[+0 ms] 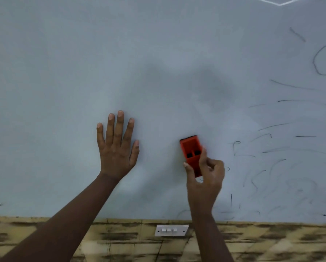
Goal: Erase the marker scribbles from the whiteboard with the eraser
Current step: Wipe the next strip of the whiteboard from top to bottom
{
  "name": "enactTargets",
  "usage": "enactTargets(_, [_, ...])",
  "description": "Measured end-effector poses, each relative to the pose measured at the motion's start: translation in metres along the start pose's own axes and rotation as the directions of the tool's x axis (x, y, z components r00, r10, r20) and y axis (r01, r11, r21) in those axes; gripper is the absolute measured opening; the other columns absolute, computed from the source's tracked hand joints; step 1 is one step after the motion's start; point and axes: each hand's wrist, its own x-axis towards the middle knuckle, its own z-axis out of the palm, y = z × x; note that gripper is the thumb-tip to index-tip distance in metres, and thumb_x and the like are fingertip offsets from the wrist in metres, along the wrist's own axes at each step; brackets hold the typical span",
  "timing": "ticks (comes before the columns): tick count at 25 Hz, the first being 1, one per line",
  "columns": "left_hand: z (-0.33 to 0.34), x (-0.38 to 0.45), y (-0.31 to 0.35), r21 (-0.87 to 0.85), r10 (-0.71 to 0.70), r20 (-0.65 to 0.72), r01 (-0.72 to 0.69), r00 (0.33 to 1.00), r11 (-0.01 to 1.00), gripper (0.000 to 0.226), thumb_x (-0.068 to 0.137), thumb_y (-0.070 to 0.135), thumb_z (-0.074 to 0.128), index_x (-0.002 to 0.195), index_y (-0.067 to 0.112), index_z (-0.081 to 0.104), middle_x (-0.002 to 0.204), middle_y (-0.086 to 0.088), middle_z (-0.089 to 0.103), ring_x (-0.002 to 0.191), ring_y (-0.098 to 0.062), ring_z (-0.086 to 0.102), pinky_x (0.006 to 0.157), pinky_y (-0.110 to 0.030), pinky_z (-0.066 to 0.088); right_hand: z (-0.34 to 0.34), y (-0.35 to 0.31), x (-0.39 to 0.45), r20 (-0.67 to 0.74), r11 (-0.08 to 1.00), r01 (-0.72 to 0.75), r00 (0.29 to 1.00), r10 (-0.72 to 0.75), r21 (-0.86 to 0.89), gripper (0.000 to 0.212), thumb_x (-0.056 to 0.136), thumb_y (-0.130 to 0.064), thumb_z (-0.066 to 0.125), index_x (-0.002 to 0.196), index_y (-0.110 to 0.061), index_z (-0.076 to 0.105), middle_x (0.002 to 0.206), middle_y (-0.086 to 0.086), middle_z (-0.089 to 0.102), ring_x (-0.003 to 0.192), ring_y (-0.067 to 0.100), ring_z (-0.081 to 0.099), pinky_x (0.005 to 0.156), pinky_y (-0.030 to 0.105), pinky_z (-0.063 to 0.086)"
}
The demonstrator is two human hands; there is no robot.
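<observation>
A person's right hand grips a red eraser against the whiteboard, thumb on its left edge and fingers curled around its right, the block tilted slightly with its dark pad facing the board. The eraser's hollow back shows two small dark openings. The left hand lies flat on the board well to the left of the eraser, fingers spread wide and holding nothing, the bare forearm running down to the lower left corner.

Just beside the eraser hand and across the board's right side, thin black marker scribbles remain: loops, short strokes and curved lines, some faint and smeared. A grey smudged patch sits above the eraser near the board's middle. The left half of the board looks clean.

Below the board's bottom edge runs a yellowish wall with dark mottled streaks, and a white switch plate is mounted on it between the two forearms.
</observation>
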Motion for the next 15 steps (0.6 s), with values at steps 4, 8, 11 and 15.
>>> enactTargets(4, [0.006,-0.034,0.000,0.021,0.020,0.037,-0.021,0.999,1.000,0.073,0.108,0.038,0.039,0.170,0.018,0.007,0.179,-0.007,-0.006,0.165,-0.029,-0.003,0.132,-0.056,0.000,0.032,0.020,-0.074,0.272,0.937,0.304,0.929,-0.251,-0.171,0.061,0.086,-0.033,0.081,0.143,-0.026,0.062,0.106,0.008,0.055,0.093,0.026,0.051,0.082,0.040,0.041])
enactTargets(8, [0.009,-0.055,-0.001,0.040,0.028,0.061,-0.031,0.998,0.999,0.074,0.108,0.039,0.041,0.171,0.018,0.007,0.179,-0.007,-0.006,0.165,-0.029,-0.004,0.131,-0.056,-0.001,0.040,0.075,-0.139,0.497,0.810,0.529,0.789,-0.361,-0.251,0.075,0.081,-0.033,0.089,0.146,-0.034,0.052,0.113,0.009,0.057,0.098,0.028,0.054,0.086,0.045,0.045])
enactTargets(11, [0.010,-0.067,0.000,0.056,0.025,0.086,-0.030,0.996,0.998,0.074,0.109,0.041,0.040,0.171,0.018,0.006,0.178,-0.007,-0.006,0.165,-0.029,-0.005,0.131,-0.057,-0.002,0.036,0.105,-0.164,0.583,0.787,0.558,0.742,-0.331,-0.264,0.080,0.076,-0.029,0.091,0.146,-0.035,0.052,0.116,0.010,0.062,0.102,0.030,0.059,0.089,0.048,0.048])
enactTargets(15, [0.009,-0.080,-0.002,0.063,0.028,0.125,-0.037,0.992,0.997,0.075,0.109,0.044,0.039,0.171,0.019,0.004,0.178,-0.007,-0.008,0.165,-0.029,-0.007,0.131,-0.057,-0.005,0.032,0.115,-0.170,0.517,0.840,0.464,0.811,-0.274,-0.282,0.068,0.079,-0.019,0.087,0.140,-0.032,0.062,0.112,0.010,0.064,0.098,0.033,0.062,0.086,0.045,0.050])
